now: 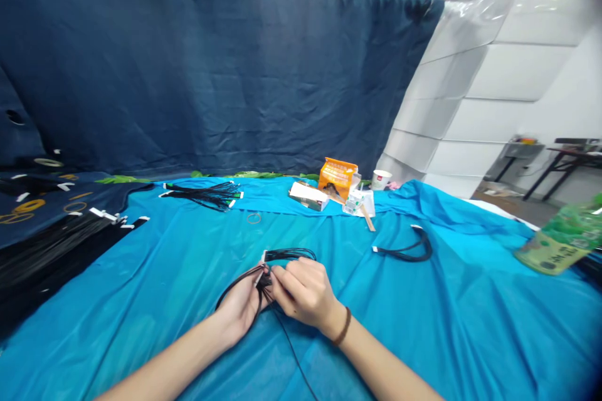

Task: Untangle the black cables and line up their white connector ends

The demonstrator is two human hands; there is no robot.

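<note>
Near the middle of the blue cloth, my left hand [241, 308] is closed around a bundle of thin black cables [235, 281] with a white connector end. My right hand [303, 291], a brown band on its wrist, pinches at the same bundle by the connector. Its fingertips meet the left fingers there, and the exact grip is partly hidden. One loose black strand [294, 351] trails down toward the front edge. Just beyond the hands lies another black cable bundle [289, 254] with a white connector.
A curved cable bundle [418, 252] lies to the right, and a fanned one [202, 194] at the back left. Many cables [56, 250] are stacked on the left. An orange box [337, 178], a white box [308, 195] and a paper cup [381, 180] stand at the back.
</note>
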